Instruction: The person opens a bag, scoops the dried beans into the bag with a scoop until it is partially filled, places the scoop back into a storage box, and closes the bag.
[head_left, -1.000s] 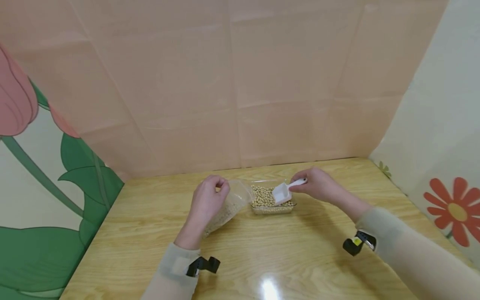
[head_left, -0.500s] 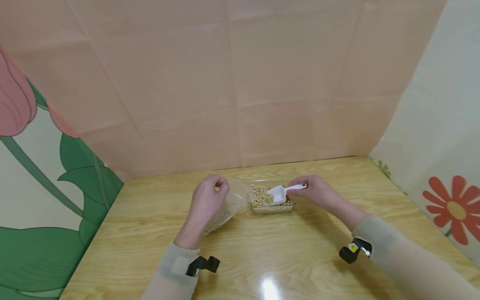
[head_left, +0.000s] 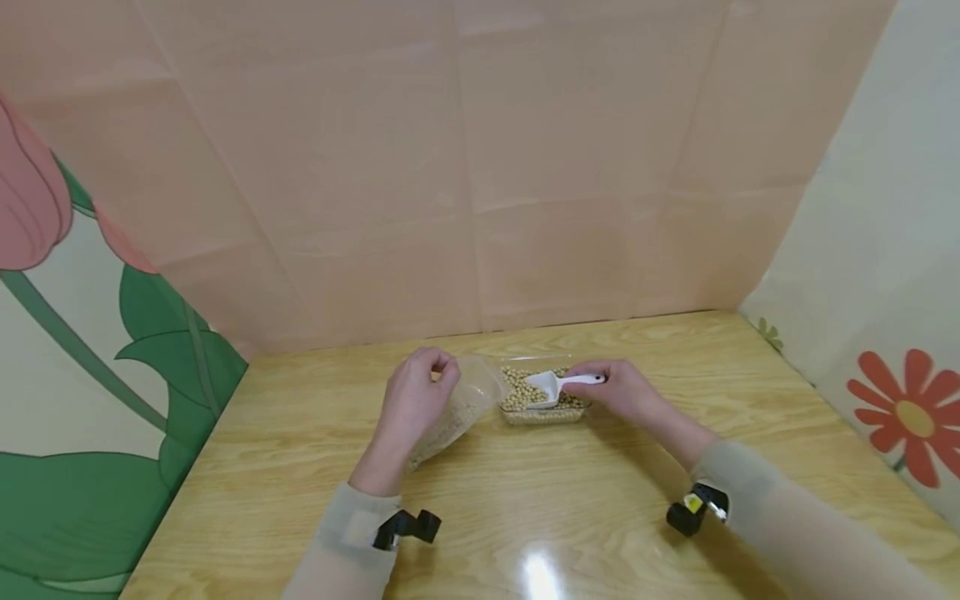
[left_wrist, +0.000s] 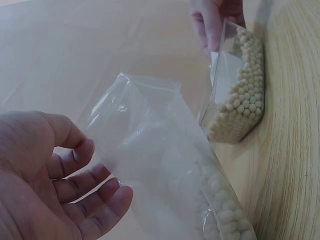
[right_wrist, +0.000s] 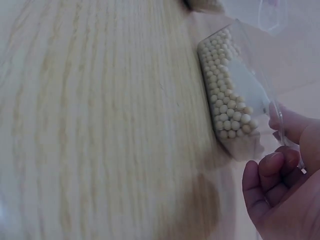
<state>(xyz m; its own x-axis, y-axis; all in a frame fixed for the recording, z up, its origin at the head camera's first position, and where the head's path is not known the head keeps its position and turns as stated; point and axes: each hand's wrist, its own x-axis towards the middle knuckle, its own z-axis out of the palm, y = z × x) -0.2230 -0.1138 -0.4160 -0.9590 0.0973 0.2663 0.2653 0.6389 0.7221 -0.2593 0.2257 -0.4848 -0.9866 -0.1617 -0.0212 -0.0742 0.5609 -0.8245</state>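
Note:
My left hand (head_left: 412, 400) pinches the upper edge of a clear plastic bag (left_wrist: 150, 135), which stands tilted with its mouth towards the right. Pale round beans, like soybeans (left_wrist: 220, 200), fill the lower part of the bag. Just right of it is a clear rectangular container (right_wrist: 242, 148) with more of these beans (head_left: 516, 385) inside. My right hand (head_left: 626, 392) grips the handle of a small white scoop (head_left: 546, 385) from the container's right side. The scoop's blade lies low among the beans, its front edge partly hidden by them.
Bag and container both stand on a light wood-grain table (head_left: 480, 517). Behind the table hangs a pinkish sheet (head_left: 480, 208). Painted flower walls flank it, with a red flower (head_left: 915, 417) at right. A small black camera (head_left: 405, 529) is strapped at each wrist.
My right hand has moved the scoop left and slightly down, and its blade has gone from resting tilted over the beans to lying deeper among them. My left hand and the bag stay put.

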